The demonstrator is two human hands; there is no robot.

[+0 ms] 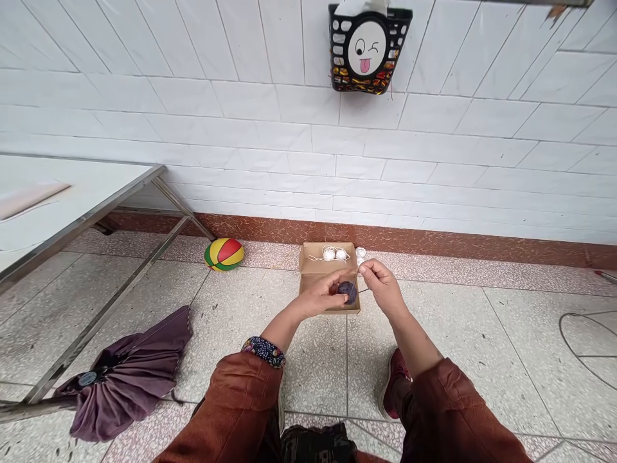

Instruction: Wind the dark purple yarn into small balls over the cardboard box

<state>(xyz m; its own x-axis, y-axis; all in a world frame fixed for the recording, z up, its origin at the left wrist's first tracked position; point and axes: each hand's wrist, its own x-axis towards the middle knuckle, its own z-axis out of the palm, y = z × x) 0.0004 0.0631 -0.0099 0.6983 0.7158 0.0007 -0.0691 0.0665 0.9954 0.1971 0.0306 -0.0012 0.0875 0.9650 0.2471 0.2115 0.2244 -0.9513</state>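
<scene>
My left hand (319,297) is closed around a small dark purple-grey ball of yarn (348,293), thumb below and fingers above, over the front part of an open cardboard box (312,265). A dark strand runs from this ball toward my right hand (384,289). That hand pinches thumb and forefinger together on the yarn, just right of the box; the strand at the fingertips is too thin to see clearly. Two white yarn balls (328,254) with loose ends lie in the back part of the box. Another white yarn ball (360,253) shows beside its right edge, behind my right fingertips.
A red, yellow and green ball (224,254) rests near the wall. To the left stand a metal-framed table (96,177) and a folded purple umbrella (135,379). A black basket (369,48) hangs on the tiled wall. A wire ring frame (578,355) is at right.
</scene>
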